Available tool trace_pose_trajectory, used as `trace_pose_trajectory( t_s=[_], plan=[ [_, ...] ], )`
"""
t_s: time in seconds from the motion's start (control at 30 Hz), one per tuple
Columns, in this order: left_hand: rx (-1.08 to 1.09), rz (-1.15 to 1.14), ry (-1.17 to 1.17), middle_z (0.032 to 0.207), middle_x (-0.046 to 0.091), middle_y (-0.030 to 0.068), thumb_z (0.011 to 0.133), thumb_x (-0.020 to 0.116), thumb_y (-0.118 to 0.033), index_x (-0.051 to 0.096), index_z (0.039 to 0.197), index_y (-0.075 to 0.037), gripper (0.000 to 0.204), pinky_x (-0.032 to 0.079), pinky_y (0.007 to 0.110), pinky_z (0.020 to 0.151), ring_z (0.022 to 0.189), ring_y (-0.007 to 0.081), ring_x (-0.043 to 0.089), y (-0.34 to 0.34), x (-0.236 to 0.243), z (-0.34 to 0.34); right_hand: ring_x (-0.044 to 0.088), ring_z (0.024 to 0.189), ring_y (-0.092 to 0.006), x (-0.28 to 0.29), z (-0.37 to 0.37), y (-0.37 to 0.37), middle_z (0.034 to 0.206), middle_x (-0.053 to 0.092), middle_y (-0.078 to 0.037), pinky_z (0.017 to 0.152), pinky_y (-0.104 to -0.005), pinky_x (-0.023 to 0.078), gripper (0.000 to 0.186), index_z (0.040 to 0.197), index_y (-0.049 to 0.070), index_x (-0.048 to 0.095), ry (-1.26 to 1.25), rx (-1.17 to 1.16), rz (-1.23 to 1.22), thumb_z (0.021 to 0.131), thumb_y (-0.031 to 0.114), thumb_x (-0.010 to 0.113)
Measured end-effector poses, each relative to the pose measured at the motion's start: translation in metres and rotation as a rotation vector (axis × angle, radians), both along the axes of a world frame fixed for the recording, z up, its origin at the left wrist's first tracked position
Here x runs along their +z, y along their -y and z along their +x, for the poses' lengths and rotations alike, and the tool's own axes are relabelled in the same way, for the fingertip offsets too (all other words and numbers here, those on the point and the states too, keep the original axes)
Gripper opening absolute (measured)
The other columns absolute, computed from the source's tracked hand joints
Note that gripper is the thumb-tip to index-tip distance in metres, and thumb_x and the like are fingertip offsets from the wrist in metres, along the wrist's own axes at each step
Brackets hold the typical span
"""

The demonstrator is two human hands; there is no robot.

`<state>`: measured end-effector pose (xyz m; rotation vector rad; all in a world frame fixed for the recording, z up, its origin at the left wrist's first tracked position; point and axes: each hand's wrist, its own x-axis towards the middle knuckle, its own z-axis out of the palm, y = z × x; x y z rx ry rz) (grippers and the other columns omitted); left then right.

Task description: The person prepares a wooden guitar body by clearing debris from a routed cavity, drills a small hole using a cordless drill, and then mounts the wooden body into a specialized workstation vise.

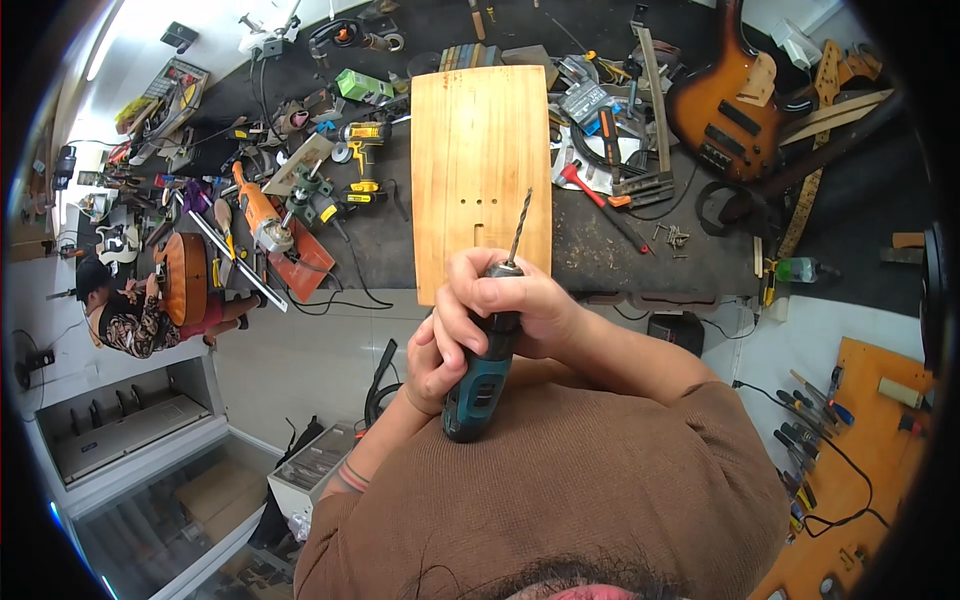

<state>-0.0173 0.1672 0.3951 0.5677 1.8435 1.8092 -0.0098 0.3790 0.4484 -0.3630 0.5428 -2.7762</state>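
Observation:
A teal and black power drill [478, 385] is held close in front of my chest, pointing away from me. A twist drill bit [521, 225] stands out of its chuck, tip up. My right hand [515, 300] is closed round the chuck end, thumb and fingers wrapped over it. Lower down, my left hand [432, 365] grips the drill's body from the left side; the handle is partly hidden. Beyond the hands lies a pale wooden board [480, 130], gently curved at its ends. It has a row of three small holes and a short slot near the drill.
On the dark workbench [600, 265], a red hammer [605, 205] and loose screws [672, 237] lie right of the board. To its left are a yellow drill [365, 155] and an orange power tool [262, 210]. A sunburst guitar body [725, 105] rests far right. Another person [125, 305] holds a guitar at left.

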Motion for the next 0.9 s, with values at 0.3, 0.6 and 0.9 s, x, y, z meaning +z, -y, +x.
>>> trace_pose_trajectory(
  t_s=[0.3, 0.6, 0.9],
  plan=[
    [0.009, 0.053, 0.138, 0.126, 0.070, 0.0112, 0.084, 0.066, -0.054, 0.064, 0.126, 0.000, 0.069, 0.052, 0.037, 0.105, 0.118, 0.0244, 0.068, 0.007, -0.016, 0.007, 0.068, 0.067, -0.0220, 0.018, 0.006, 0.005, 0.065, 0.060, -0.006, 0.097, -0.0454, 0.053, 0.028, 0.077, 0.012, 0.049, 0.166, -0.030, 0.100, 0.100, 0.025, 0.060],
    [-0.102, 0.204, 0.216, 0.132, 0.063, 0.0144, 0.087, 0.063, -0.059, 0.060, 0.135, 0.000, 0.076, 0.048, 0.038, 0.110, 0.124, 0.0242, 0.063, 0.008, -0.024, -0.005, 0.072, 0.072, -0.0230, 0.027, 0.012, 0.005, 0.065, 0.061, -0.006, 0.102, -0.0444, 0.050, 0.032, 0.082, 0.011, 0.051, 0.129, -0.148, 0.127, 0.104, 0.033, 0.059],
    [0.150, -0.039, -0.852, 0.127, 0.062, 0.0118, 0.088, 0.079, 0.005, 0.030, 0.160, -0.001, 0.088, 0.053, 0.034, 0.095, 0.104, 0.0199, 0.064, -0.014, -0.022, -0.029, 0.060, 0.108, -0.0144, 0.028, 0.034, -0.053, 0.112, 0.062, -0.007, 0.101, -0.0293, 0.047, 0.024, 0.124, 0.000, 0.060, 0.166, -0.988, 0.911, 0.114, 0.016, 0.045]
  ],
)
